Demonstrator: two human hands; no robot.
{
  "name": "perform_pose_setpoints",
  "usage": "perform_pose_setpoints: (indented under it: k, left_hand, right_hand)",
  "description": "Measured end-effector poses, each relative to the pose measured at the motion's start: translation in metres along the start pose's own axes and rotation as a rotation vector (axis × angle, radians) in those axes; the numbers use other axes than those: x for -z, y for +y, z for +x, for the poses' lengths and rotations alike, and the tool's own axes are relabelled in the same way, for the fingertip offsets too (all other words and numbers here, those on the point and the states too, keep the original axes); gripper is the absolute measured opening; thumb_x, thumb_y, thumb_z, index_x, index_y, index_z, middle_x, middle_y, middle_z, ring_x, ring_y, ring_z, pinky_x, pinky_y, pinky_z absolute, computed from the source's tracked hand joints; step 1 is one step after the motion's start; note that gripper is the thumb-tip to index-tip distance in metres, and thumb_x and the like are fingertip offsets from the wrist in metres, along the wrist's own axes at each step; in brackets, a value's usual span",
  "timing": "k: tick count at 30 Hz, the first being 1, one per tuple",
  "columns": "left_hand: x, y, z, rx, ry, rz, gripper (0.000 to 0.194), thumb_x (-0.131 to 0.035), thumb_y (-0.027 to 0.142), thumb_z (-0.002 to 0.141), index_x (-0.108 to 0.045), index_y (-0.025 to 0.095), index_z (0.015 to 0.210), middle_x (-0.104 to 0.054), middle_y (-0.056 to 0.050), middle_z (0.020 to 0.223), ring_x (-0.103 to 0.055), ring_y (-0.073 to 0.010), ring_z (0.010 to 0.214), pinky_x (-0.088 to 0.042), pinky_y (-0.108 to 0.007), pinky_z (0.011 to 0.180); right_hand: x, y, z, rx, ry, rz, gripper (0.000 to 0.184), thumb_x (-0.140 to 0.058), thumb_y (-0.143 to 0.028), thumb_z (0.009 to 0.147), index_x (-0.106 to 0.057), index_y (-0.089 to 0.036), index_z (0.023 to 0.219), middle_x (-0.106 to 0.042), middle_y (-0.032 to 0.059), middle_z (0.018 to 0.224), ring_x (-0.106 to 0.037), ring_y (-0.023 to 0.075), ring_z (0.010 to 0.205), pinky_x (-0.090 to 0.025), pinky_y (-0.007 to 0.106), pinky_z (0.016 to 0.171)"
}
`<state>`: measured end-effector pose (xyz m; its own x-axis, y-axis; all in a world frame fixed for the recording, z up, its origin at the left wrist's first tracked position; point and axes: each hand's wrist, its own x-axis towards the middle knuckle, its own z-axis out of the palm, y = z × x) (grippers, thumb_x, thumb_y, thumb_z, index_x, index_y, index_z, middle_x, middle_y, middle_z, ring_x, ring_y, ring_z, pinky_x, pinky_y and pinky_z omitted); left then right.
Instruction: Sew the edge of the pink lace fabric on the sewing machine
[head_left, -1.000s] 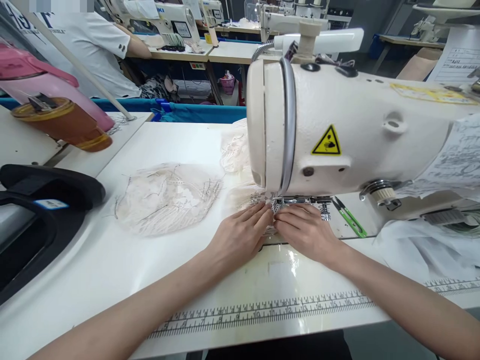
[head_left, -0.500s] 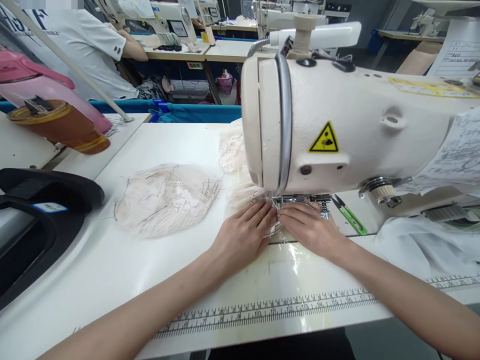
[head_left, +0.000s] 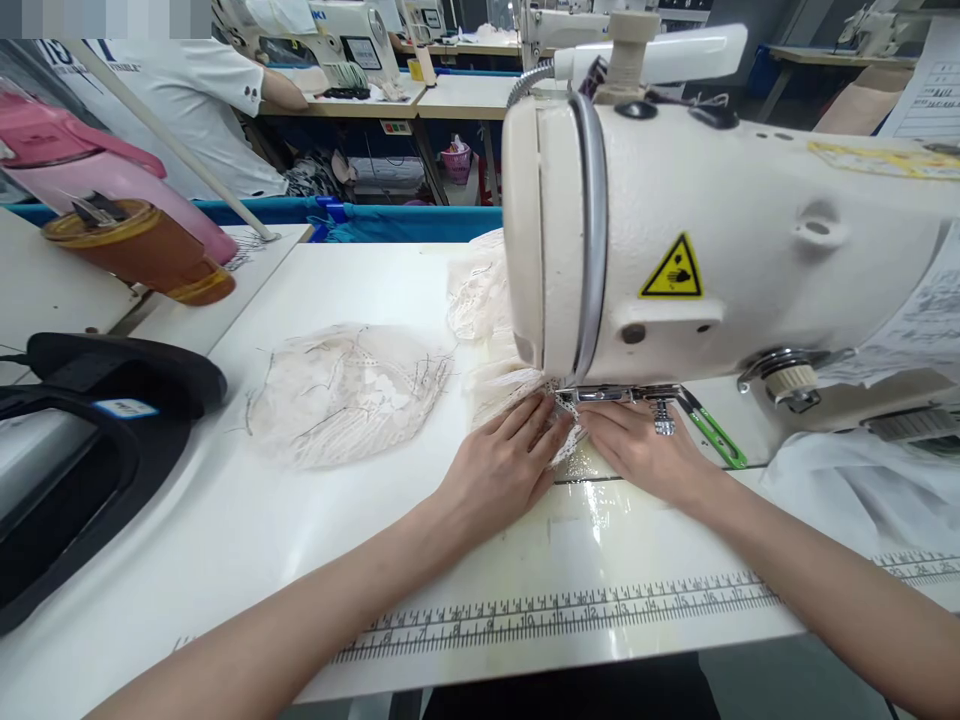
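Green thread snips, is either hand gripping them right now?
No, the snips lie on the machine bed beside the right hand, with the left hand farther away.

We can't see the fingertips of the right hand (head_left: 649, 450), hidden under the sewing machine (head_left: 705, 240). Its head also hides part of the pale fabric (head_left: 480, 290) behind. We find the person's (head_left: 161, 110) head pixelated, and the black iron (head_left: 97, 440) cut off at left.
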<state>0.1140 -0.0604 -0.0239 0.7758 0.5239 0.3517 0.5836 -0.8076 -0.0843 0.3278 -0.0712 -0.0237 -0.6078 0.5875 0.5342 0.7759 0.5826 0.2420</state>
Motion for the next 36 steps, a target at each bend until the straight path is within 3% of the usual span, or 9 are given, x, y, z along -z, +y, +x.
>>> perform_pose_setpoints:
  k: [7, 15, 20, 24, 29, 36]
  left_hand:
    - [-0.001, -0.001, -0.002, -0.09, 0.018, 0.011, 0.039, -0.039, 0.02, 0.095, -0.052, 0.006, 0.13, -0.055, -0.014, 0.133, -0.05, -0.0258, 0.126, -0.044, -0.041, 0.105]
    - [0.005, -0.018, -0.007, -0.164, -0.038, -0.007, 0.04, -0.037, 0.017, 0.093, -0.055, 0.005, 0.127, -0.056, -0.014, 0.131, -0.053, -0.0256, 0.123, -0.048, -0.039, 0.102]
    - [0.005, -0.023, -0.006, -0.171, -0.026, 0.004, 0.038, -0.036, 0.015, 0.093, -0.06, 0.004, 0.121, -0.057, -0.016, 0.129, -0.054, -0.0271, 0.122, -0.05, -0.039, 0.099]
    - [0.002, -0.023, -0.007, -0.15, -0.017, -0.025, 0.039, -0.036, 0.012, 0.093, -0.056, 0.005, 0.126, -0.058, -0.015, 0.128, -0.051, -0.0264, 0.125, -0.049, -0.039, 0.101]
    - [-0.001, -0.022, -0.008, -0.112, -0.001, -0.014, 0.04, -0.037, 0.01, 0.093, -0.054, 0.004, 0.128, -0.058, -0.017, 0.127, -0.05, -0.0271, 0.125, -0.047, -0.038, 0.102]
    - [0.0, -0.011, -0.005, -0.098, 0.019, 0.145, 0.038, -0.038, 0.012, 0.092, -0.059, -0.003, 0.119, -0.059, -0.022, 0.124, -0.056, -0.032, 0.118, -0.05, -0.041, 0.097]
  right_hand:
    - [0.0, 0.002, 0.001, 0.009, -0.004, -0.012, 0.021, -0.053, -0.009, 0.085, -0.066, -0.016, 0.099, -0.072, 0.0006, 0.103, -0.064, 0.015, 0.075, -0.041, 0.033, 0.061]
    - [-0.008, -0.003, 0.0, 0.017, -0.105, 0.187, 0.03, -0.047, -0.002, 0.087, -0.065, -0.02, 0.103, -0.069, 0.0036, 0.108, -0.061, 0.0156, 0.101, -0.047, 0.029, 0.081]
    - [-0.007, -0.015, 0.006, 0.043, -0.04, 0.143, 0.024, -0.047, -0.006, 0.089, -0.063, -0.018, 0.102, -0.071, 0.0022, 0.1, -0.061, 0.0142, 0.1, -0.046, 0.03, 0.087]
    - [-0.01, -0.02, 0.01, 0.118, 0.017, 0.177, 0.022, -0.049, -0.003, 0.087, -0.064, -0.018, 0.09, -0.072, 0.0008, 0.094, -0.063, 0.013, 0.093, -0.046, 0.031, 0.095]
    - [-0.011, -0.018, 0.008, 0.047, 0.02, 0.27, 0.025, -0.051, 0.001, 0.084, -0.065, -0.018, 0.092, -0.073, 0.0006, 0.096, -0.065, 0.0139, 0.094, -0.049, 0.031, 0.09]
    - [-0.004, -0.019, 0.007, 0.004, 0.053, 0.272, 0.027, -0.049, 0.0, 0.085, -0.066, -0.02, 0.092, -0.074, -0.0021, 0.095, -0.066, 0.0125, 0.095, -0.045, 0.031, 0.093]
